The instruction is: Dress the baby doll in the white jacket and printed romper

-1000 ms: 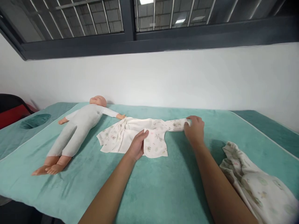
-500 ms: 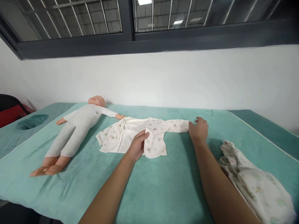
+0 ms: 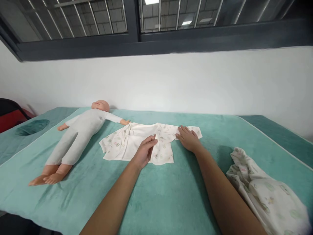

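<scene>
A white baby shirt [image 3: 163, 151] with a small print lies spread on the green cover, its front partly open. My left hand [image 3: 144, 150] is at the middle of the shirt, thumb and fingers pinched together at the edge of the front panel. My right hand [image 3: 188, 138] rests flat across the right sleeve, fingers extended; the cuff shows beyond it. To the left lies a baby doll [image 3: 83, 130] on its back in a pale bodysuit, one arm reaching to the shirt's upper left shoulder.
A crumpled printed cloth [image 3: 271, 192] lies at the right, beside my right forearm. The green-covered bed [image 3: 156, 202] has a face hole [image 3: 33, 127] at its left end. Behind stand a white wall [image 3: 156, 85] and a barred window [image 3: 137, 42]. A red and black object [image 3: 12, 116] is at far left.
My right hand has moved left from the cuff end onto the sleeve and flattened. The front panel by my left hand now lies flatter.
</scene>
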Motion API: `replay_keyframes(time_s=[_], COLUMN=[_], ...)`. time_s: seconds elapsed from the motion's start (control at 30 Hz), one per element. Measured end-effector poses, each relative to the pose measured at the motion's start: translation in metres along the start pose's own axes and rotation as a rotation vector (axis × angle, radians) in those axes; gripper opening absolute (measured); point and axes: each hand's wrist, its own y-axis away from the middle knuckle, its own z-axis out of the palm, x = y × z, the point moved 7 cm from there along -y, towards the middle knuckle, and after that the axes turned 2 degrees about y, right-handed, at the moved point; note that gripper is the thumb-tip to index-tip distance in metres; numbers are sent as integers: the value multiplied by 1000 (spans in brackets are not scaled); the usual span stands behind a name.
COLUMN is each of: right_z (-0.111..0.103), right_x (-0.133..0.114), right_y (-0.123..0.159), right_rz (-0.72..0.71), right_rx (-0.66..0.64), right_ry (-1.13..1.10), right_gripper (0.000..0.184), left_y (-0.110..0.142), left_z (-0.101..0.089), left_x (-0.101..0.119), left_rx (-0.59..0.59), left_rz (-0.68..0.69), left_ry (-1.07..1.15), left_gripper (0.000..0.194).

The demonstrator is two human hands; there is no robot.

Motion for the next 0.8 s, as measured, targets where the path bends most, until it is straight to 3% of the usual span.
replay_keyframes(time_s=[0.1,0.23,0.3,0.4,0.53,0.6,0.7,0.73,0.8], right_z=[-9,-21,-23,-23,-21,-18,-15,-14,-12], right_x=[-5,-8,-1,8,-7,-19,-40,-47,-55], right_y=[-3,-3,1,10,16,19,26,28,29], right_rz=[14,58,173,364,272,141,-124,-196,-250], right_rx=[55,58,15,11,-92,-141,-103,-71,-1], right_ry=[-169,-497,-791,-1101,-802,-572,-278,-177,12], right_gripper=[57,64,54,38,44,56,76,76,58], left_y=[-8,-15,-19,-29,-35,-36,-36,-36,-35], left_z=[26,77,79,49,19,16,17,18,17], left_x=[2,-13,-19,-17,-3,-3,-5,-6,-8], left_rx=[-69,-378,-402,-206,-52,-36,-2,21,68], left_rz=[13,-61,-72,35,281,344,407,418,428], left_ry=[48,-108,-208,-389,-698,-842,-1040,-1096,-1202], left_gripper=[14,29,33,34,42,50,54,52,48])
